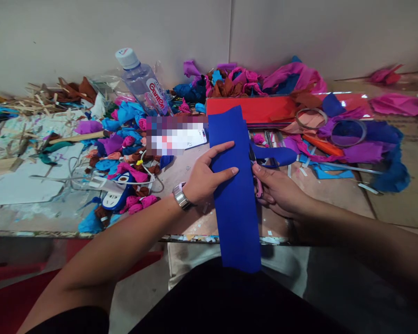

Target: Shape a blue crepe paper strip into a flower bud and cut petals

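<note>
A long blue strip of paper (235, 208) runs from the work table down over its front edge towards my body. My left hand (209, 171) grips it from the left, thumb and index finger lying on its face; the other fingers are hidden behind. My right hand (278, 188) is closed round the pink handles of a pair of scissors (259, 185). Their blades are at the strip's right edge, mostly hidden by paper. A narrow blue piece (278, 155) curls out to the right beside the blades.
A water bottle (153, 95) leans behind a phone (195, 137). Crumpled paper pieces and a blue power strip (114, 197) with white cables lie left. Red sheets (251, 109), tape rolls (311, 119) and an orange cutter (322, 144) lie right. Wooden sticks (38, 104) pile at far left.
</note>
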A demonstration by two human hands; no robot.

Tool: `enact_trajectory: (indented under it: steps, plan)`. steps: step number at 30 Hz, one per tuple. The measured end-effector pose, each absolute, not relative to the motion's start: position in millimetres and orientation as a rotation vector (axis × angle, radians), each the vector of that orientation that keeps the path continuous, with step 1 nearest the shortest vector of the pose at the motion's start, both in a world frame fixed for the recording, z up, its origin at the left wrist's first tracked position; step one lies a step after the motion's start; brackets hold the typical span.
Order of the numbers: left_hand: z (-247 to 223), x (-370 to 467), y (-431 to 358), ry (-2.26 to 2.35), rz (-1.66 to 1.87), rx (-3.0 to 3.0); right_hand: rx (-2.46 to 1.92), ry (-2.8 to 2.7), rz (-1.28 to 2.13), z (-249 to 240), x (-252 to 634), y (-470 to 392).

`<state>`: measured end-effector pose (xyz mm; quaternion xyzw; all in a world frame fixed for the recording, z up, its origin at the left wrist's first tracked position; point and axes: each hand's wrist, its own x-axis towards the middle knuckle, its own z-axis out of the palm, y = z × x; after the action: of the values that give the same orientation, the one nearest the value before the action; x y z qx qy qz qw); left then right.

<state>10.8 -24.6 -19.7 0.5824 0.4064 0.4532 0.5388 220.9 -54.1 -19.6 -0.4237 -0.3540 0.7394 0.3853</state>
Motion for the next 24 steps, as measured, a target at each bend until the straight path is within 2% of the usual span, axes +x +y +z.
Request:
enact_trajectory:
  steps: [24]
  plan:
    - [-21.8,10.6,-24.5,0.902,1.005,1.374,-1.047,-0.864,1.861,-13.5,219.1,-53.3]
